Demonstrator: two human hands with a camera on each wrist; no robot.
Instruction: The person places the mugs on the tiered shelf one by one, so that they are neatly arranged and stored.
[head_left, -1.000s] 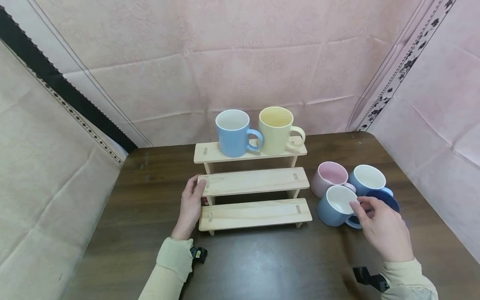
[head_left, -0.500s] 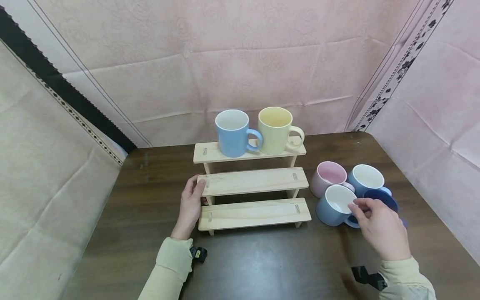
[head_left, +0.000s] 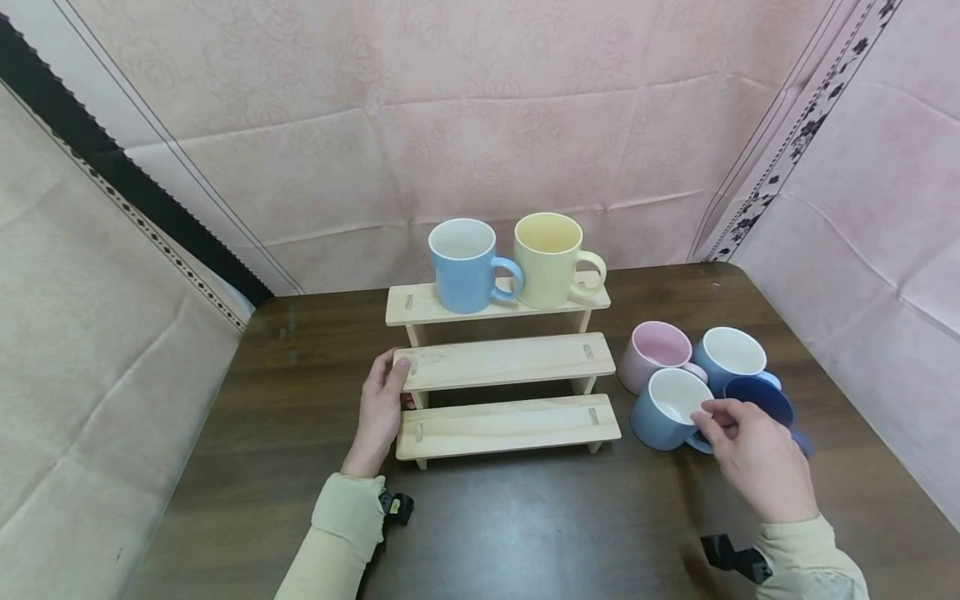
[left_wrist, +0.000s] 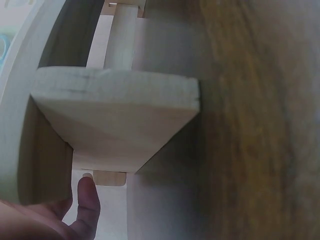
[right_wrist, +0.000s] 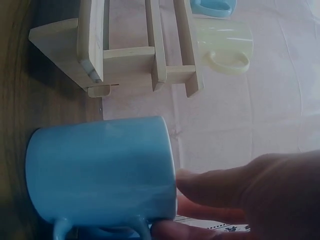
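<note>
A three-tier wooden stand (head_left: 510, 429) stands mid-table. My left hand (head_left: 378, 412) grips the left end of its middle tier, thumb on top and fingers below. On the top tier sit a light blue mug (head_left: 462, 279) and a yellow mug (head_left: 546, 271), handles to the right. To the right, my right hand (head_left: 761, 454) has its curled fingertips at the rim of a greyish-blue mug (right_wrist: 102, 170), seemingly pinching it near the handle. This mug stands upright on the table. Beside it are a pink mug (head_left: 637, 367), another blue mug (head_left: 712, 371) and a navy mug (head_left: 772, 400), partly hidden.
The brown wooden table (head_left: 525, 533) has rounded back corners. Pale patterned cloth (head_left: 480, 125) hangs behind it and along both sides. The mugs on the right stand close together, with the pink one near the stand's right end.
My right hand has shifted slightly left toward the greyish-blue mug's rim, showing more of the navy mug. My left hand keeps its hold on the stand.
</note>
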